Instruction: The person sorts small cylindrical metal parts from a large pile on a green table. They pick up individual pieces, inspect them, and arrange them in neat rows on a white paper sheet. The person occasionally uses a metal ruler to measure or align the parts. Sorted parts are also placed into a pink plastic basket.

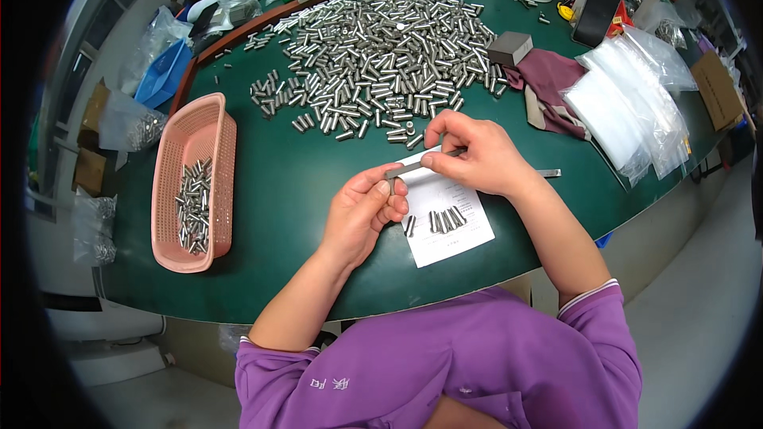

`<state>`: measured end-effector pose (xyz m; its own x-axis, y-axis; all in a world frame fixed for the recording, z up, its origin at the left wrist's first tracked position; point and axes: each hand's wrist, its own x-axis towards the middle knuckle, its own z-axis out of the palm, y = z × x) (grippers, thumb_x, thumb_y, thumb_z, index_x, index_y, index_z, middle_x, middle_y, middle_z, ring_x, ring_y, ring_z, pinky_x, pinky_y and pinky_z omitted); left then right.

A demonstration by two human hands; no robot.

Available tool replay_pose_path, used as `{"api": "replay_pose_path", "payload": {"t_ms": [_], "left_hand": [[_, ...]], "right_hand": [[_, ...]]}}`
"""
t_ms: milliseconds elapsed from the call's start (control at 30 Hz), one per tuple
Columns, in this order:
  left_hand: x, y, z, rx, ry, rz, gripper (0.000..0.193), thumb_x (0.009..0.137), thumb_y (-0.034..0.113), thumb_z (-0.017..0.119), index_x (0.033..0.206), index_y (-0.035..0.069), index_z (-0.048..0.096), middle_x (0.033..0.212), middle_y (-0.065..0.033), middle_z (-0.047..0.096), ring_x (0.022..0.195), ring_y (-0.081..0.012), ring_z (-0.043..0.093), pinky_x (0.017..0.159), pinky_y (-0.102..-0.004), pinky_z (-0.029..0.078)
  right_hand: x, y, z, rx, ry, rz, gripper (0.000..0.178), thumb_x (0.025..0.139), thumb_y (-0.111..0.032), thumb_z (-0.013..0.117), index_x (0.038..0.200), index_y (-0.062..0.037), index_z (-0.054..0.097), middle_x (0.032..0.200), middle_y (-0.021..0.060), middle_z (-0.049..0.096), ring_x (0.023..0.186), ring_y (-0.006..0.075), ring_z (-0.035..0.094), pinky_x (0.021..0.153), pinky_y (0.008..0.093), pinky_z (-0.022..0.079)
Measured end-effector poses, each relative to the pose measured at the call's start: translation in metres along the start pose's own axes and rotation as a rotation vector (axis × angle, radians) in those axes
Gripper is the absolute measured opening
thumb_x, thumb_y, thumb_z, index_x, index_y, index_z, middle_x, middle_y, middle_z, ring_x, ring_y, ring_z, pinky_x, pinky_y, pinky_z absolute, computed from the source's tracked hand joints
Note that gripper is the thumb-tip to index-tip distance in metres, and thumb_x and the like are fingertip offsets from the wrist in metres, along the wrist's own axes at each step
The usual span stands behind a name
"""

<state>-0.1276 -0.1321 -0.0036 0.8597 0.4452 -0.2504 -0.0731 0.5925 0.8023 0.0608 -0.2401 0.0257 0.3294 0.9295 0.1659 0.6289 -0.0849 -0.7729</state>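
Left hand [362, 210]: fingers curled closed, gripping a small grey metal piece [392, 184], largely covered by the fingers. Right hand [483, 155]: thumb and forefinger pinched on a flat metal strip [408, 168], whose far end meets the left hand's fingertips. Both are raised over a printed sheet [453, 248] on the green tabletop [318, 286]. A short row of metal pins [448, 220] lies on the sheet. Beyond: a large pin pile [381, 56]. At left: a pink basket [223, 191], partly filled with pins.
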Motion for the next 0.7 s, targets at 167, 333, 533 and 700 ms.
{"api": "replay_pose_path", "payload": {"t_ms": [167,333,533,700], "left_hand": [[0.006,-0.003,-0.006,-0.017,-0.098,0.007,0.030,0.097,0.008,0.049,0.126,-0.001,0.052,0.097,-0.0075,0.062,0.076,-0.0117,0.061,0.066,-0.0208,0.052],[0.003,0.000,-0.012,-0.057,-0.114,0.044,0.027,0.098,0.010,0.048,0.124,0.001,0.052,0.098,-0.0083,0.062,0.078,-0.0118,0.060,0.068,-0.0215,0.051],[0.001,0.002,0.004,-0.010,-0.006,0.042,0.025,0.097,0.010,0.051,0.121,0.002,0.052,0.097,-0.0081,0.061,0.075,-0.0116,0.057,0.065,-0.0204,0.051],[0.002,0.001,0.002,0.045,0.007,0.012,0.026,0.096,0.006,0.052,0.121,0.001,0.054,0.097,-0.0086,0.061,0.076,-0.0119,0.059,0.065,-0.0205,0.052]], "right_hand": [[0.001,-0.011,0.012,0.027,0.002,-0.066,0.028,0.078,-0.035,0.071,0.092,-0.0143,0.058,0.063,0.0024,0.060,0.060,0.0234,0.061,0.057,0.0357,0.045],[-0.001,0.006,-0.009,0.117,-0.010,0.052,0.024,0.078,-0.020,0.073,0.092,-0.0094,0.057,0.057,-0.0018,0.053,0.052,0.0075,0.048,0.051,0.0258,0.038],[0.001,0.004,-0.005,0.061,-0.002,0.036,0.023,0.079,-0.018,0.072,0.093,-0.0083,0.057,0.058,-0.0019,0.054,0.052,0.0064,0.049,0.051,0.0244,0.038],[0.004,-0.011,0.014,0.051,-0.024,-0.057,0.029,0.078,-0.036,0.070,0.092,-0.0136,0.058,0.062,0.0019,0.060,0.058,0.0235,0.059,0.056,0.0356,0.045]]}}
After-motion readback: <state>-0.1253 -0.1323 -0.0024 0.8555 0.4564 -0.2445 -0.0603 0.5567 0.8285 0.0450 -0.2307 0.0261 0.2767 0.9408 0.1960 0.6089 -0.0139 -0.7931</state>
